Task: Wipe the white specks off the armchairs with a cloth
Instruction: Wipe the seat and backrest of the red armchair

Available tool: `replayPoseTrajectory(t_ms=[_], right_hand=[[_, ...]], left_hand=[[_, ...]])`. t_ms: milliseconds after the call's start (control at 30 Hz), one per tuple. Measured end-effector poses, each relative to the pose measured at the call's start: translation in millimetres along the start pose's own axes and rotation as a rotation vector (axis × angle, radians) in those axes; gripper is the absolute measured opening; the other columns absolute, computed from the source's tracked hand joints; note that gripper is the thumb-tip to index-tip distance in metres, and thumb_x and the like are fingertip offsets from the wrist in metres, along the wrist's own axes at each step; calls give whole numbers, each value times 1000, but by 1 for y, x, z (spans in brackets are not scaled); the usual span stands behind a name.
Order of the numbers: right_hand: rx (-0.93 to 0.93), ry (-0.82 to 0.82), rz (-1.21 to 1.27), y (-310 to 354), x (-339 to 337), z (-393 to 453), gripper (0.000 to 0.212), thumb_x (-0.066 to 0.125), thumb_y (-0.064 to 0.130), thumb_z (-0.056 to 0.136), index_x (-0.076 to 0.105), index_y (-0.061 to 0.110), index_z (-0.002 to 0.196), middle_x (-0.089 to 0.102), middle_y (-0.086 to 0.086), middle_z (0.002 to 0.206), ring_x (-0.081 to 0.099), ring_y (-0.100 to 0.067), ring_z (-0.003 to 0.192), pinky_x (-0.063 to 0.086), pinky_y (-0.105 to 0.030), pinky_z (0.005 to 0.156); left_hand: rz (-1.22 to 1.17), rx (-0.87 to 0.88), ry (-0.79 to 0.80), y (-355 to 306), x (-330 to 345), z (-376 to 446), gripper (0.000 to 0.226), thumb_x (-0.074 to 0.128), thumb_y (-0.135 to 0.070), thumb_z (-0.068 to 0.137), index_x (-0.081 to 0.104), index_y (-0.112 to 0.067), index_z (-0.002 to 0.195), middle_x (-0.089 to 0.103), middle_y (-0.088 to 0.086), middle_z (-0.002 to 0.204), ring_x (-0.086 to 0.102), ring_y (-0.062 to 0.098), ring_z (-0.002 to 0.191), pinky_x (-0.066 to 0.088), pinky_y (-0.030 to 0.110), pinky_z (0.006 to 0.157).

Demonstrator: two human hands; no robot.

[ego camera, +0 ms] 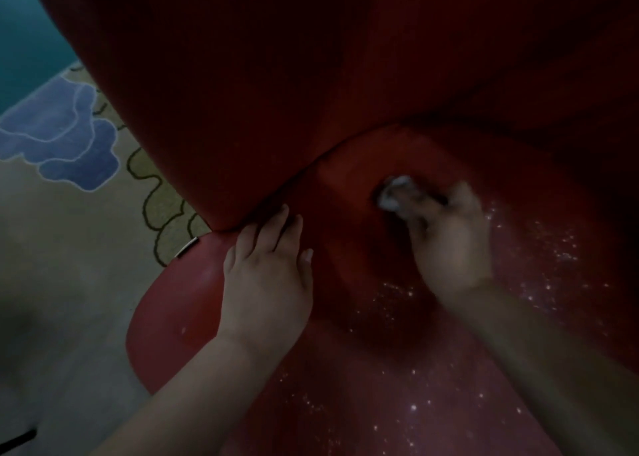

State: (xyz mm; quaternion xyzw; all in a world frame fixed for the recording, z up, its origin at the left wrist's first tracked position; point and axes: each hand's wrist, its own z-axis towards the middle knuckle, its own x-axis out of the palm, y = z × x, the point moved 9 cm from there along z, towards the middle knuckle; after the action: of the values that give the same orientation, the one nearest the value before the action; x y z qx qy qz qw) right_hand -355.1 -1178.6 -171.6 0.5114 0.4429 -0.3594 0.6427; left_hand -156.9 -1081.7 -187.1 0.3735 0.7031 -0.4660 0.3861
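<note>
Beige carpet (69, 234) with a blue flower pattern (65, 134) fills the 9 o'clock side of your view, and a small light tag (186, 247) sits at the seat's edge; no writing on it can be read. Your left hand (268, 276) lies flat on the red armchair (242, 92) seat, fingers straight and pointing to 12 o'clock, their tips at the seam where the backrest meets the seat. It holds nothing. To the right, at about 2 o'clock from that hand, your right hand (446, 238) is blurred, its fingers curled round a white cloth (394, 193) bunched against the seat near the back. White specks (408, 369) are scattered over the seat from 6 o'clock round to 3 o'clock, beside and below your right hand and forearm. The patch between your hands looks darker and mostly free of specks.
</note>
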Motion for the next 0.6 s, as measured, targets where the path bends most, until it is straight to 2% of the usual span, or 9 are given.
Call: replayPoseTrajectory(t_ms=[100,167,233,300,367,467,533,600], right_hand=[[258,-103,-71,-39,-5,47,34,54,27,95,59,30,129,46,-17,116,46,-40,109,43,-49,92],[305,-73,-76,-28,3,59,33,48,28,97,59,28,128,44,-16,121,43,-38,112,39,-46,91],[126,-14,-67,7,16,41,33,49,25,95,60,29,126,46,-15,117,44,-35,107,36,-43,83],[-92,32,17,36,16,1,34,56,23,90,62,35,121,49,-10,100,47,-30,91,34,-37,74],[-163,88,90,28,8,-22,34,59,24,88,61,40,119,48,-4,92,49,-27,84,39,-36,73],[2,-8,64,-34,-9,1,33,63,20,88,66,34,118,51,-14,95,53,-38,86,49,-50,75],[158,-70,46,-64,-15,20,32,62,24,90,65,32,121,48,-15,99,52,-39,91,49,-51,80],[190,-60,100,-54,-9,23,30,61,29,90,65,33,119,48,-13,101,52,-37,93,48,-49,83]], left_hand=[[-2,-9,-3,-2,0,4,55,34,-39,95,41,-19,145,32,-6,154,25,20,139,22,39,113],[-7,-24,0,-3,3,6,54,35,-37,95,40,-20,146,30,-7,155,24,20,140,21,39,113],[-10,-36,-9,-4,4,6,53,37,-35,95,41,-19,145,32,-6,154,25,21,139,23,41,112],[-12,-43,-16,-4,3,6,52,42,-32,94,43,-18,144,34,-5,153,27,23,137,25,44,112],[-4,-32,-7,-3,3,6,51,43,-30,95,43,-19,144,34,-5,153,28,23,137,25,44,112],[2,-9,-4,-3,1,7,50,45,-28,95,43,-18,145,35,-5,153,29,24,137,25,43,112],[-23,4,-20,-2,-2,8,48,49,-25,95,46,-18,143,38,-6,151,32,24,136,26,43,112],[-70,20,-42,1,-5,9,45,51,-19,95,49,-18,140,41,-7,149,32,22,136,22,34,115]])
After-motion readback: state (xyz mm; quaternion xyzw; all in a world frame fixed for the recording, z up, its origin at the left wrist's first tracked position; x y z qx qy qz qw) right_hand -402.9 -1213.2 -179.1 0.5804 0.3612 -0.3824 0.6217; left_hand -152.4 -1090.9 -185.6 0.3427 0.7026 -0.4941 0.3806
